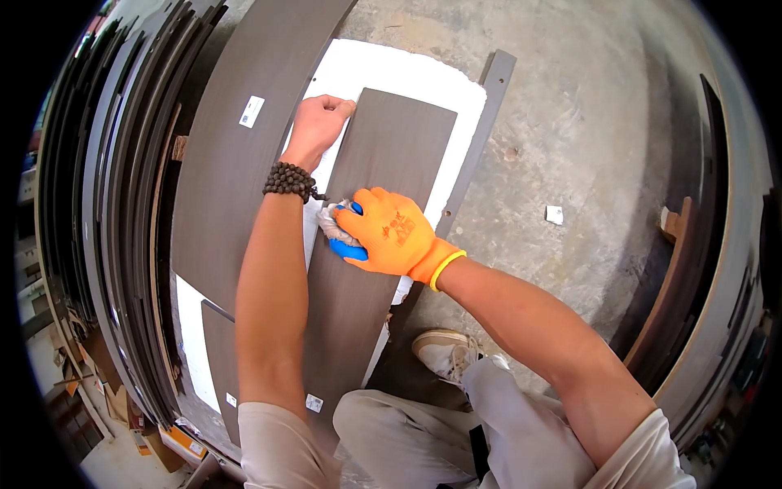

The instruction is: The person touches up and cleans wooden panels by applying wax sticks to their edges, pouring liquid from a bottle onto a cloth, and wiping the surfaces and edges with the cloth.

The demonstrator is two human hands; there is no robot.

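Note:
A long dark grey-brown wood-look board (399, 138) lies flat on a sheet of white foam (375, 61). My right hand (395, 232), in an orange glove with blue palm and fingertips, is closed around a crumpled whitish rag (336, 226) and presses it on the board near its left edge. My left hand (322, 126) is bare, with a dark beaded bracelet (287, 181) at the wrist. Its fingers are curled in at the board's far left corner; whether they grip anything is hidden.
A wider dark panel (236, 179) with a white label lies to the left. Beyond it, many boards (122, 187) stand on edge in a stack. A narrow grey strip (489, 106) runs along the foam's right side. More panels (700, 269) lean at the far right. My shoe (444, 354) is on the concrete floor.

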